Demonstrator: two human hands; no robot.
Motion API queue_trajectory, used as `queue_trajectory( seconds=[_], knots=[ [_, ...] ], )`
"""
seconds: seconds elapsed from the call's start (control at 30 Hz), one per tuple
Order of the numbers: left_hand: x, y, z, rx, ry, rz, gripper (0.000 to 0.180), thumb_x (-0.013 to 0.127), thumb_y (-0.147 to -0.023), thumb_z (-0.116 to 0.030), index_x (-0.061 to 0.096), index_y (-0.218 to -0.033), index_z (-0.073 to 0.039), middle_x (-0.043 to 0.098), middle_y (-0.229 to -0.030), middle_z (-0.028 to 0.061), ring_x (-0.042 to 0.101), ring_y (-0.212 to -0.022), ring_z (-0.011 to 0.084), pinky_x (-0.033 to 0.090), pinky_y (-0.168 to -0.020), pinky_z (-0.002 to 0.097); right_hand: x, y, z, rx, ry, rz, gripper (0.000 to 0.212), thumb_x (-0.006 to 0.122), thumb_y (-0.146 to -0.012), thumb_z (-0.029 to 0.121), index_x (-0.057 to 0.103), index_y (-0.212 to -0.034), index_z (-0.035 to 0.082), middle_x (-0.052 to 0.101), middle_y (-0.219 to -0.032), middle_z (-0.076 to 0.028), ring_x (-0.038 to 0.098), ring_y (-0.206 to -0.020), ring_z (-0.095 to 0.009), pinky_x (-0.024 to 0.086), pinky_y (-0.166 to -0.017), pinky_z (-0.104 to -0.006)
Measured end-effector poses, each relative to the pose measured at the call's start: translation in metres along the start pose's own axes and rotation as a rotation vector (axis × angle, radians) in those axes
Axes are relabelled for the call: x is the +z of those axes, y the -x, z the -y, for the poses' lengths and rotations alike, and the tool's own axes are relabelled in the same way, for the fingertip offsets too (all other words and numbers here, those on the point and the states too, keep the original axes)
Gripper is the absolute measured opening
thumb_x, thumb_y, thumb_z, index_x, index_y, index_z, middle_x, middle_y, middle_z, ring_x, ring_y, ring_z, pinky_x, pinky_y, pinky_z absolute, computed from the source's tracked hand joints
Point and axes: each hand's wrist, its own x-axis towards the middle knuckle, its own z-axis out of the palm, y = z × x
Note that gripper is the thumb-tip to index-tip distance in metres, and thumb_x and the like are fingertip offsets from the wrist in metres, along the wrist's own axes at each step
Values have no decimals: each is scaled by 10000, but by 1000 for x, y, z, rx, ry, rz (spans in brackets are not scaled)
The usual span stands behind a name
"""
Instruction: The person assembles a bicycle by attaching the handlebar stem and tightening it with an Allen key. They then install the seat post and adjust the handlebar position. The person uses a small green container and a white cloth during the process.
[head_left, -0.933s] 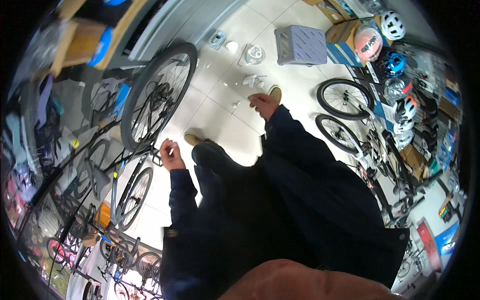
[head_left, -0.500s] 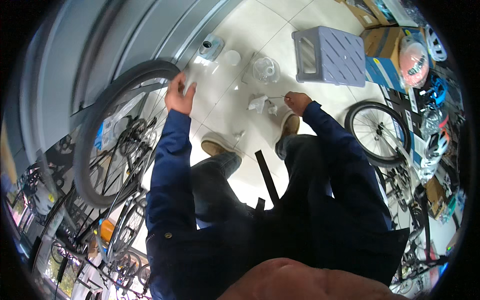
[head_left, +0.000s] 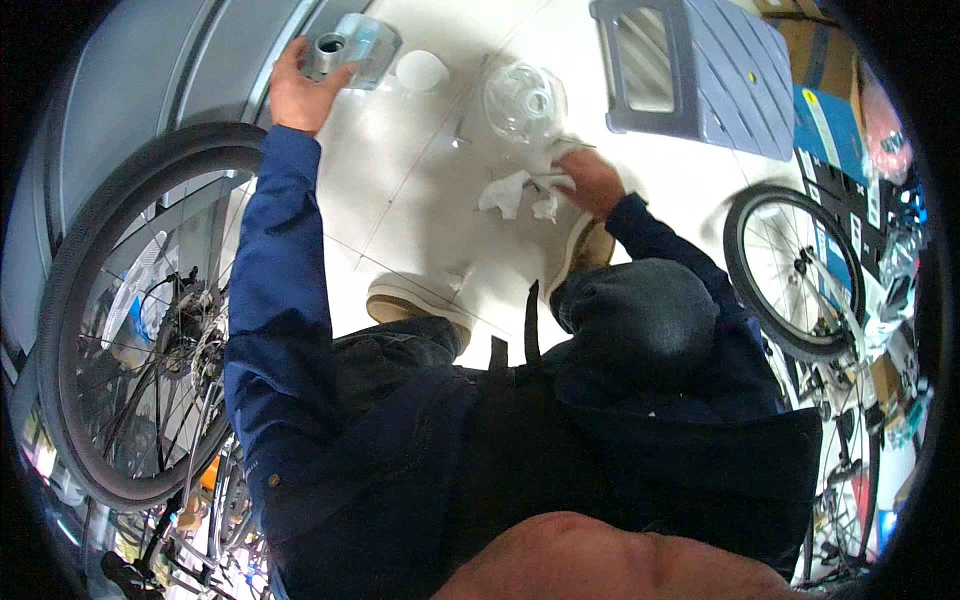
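Note:
At the upper left, my left hand (head_left: 303, 92) curls its thumb and fingers around the grey neck of a clear plastic bottle (head_left: 372, 52) standing on the floor. My right hand (head_left: 592, 182) is low over the floor near my right shoe, its fingers closed on a thin rod (head_left: 572, 145), partly blurred. Crumpled white tissue (head_left: 506, 194) lies against these fingertips. Just beyond sits a clear round plastic tub (head_left: 522, 100), and a white round lid (head_left: 422, 70) lies between the tub and the bottle.
A bicycle wheel (head_left: 62, 300) stands close to my left forearm, by a grey metal shutter (head_left: 130, 75). A grey-purple plastic stool (head_left: 735, 85) is at the far right. Another bicycle wheel (head_left: 738, 245) and boxes (head_left: 828, 115) line the right side.
My left hand has moved from beside the bicycle wheel onto the bottle's neck. My right hand has moved closer to the tissue. The view has shifted, with the floor objects appearing larger and higher.

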Motion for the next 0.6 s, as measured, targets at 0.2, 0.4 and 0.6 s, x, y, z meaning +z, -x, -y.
queue_trajectory(
  seconds=[0.2,0.4,0.6],
  knots=[
    [5,0,-6,40,-37,-159,671,946,-735,-320,696,-1264,10,695,-1230,191,707,-1076,325,583,-949,415,37,17,27,-39,5,437,452,756,-908,236,619,-1314,92,626,-1261,-127,621,-1181,-326,541,-1009,-448],
    [7,5,-4,-31,165,-173,551,950,-737,-243,740,-1199,-27,703,-1075,119,708,-937,230,594,-863,350,-45,-16,68,9,-342,281,275,758,-915,154,694,-1172,80,715,-1107,-99,707,-954,-273,583,-849,-389],
    [10,15,-4,-175,304,-191,521,952,-756,-192,732,-1206,-49,680,-1103,71,682,-958,170,587,-871,313,-197,-115,116,-3,-383,-131,278,846,-855,206,731,-1087,105,742,-948,-55,693,-754,-182,560,-676,-332]
  ],
)
